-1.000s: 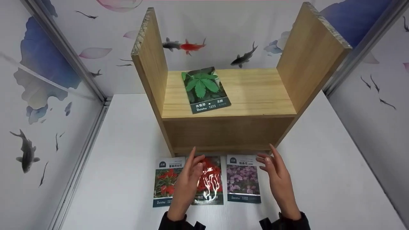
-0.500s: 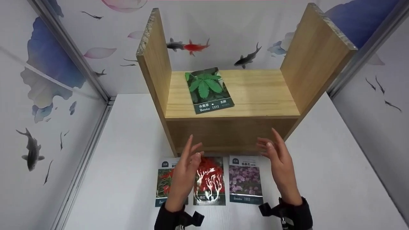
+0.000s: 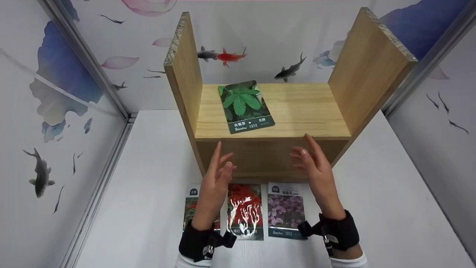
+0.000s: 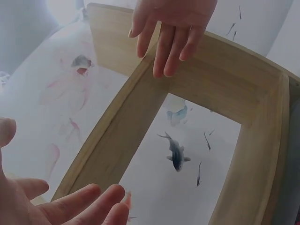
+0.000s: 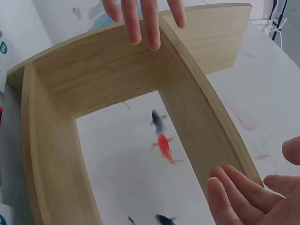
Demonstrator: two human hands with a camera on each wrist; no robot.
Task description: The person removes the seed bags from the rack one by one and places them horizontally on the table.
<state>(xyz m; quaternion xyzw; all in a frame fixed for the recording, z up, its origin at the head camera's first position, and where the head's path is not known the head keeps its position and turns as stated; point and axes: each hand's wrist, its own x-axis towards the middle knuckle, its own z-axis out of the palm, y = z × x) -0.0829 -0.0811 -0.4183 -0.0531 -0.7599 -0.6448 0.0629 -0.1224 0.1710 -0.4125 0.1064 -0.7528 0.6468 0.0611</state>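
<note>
Nothing is gripped: the left hand (image 3: pixel 217 175) and right hand (image 3: pixel 314 169) are held open, palms facing, fingers straight, raised in front of the wooden shelf unit (image 3: pixel 271 123) as though its width were being bracketed. The green-leaf seed packet (image 3: pixel 246 107) lies flat at the shelf's front edge, beyond both hands, untouched. Three flower seed packets (image 3: pixel 284 210) lie on the white table (image 3: pixel 148 186) at its near edge, below the wrists.

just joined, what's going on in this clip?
A person has both hands raised in front of a wooden shelf on a white table. The left hand and right hand are open, palms facing each other, holding nothing and touching nothing that can be seen. One seed packet with green leaves lies on top of the shelf board. Three more packets lie in a row on the table below the hands: one partly hidden under the left hand, a red one and a purple one.
</note>
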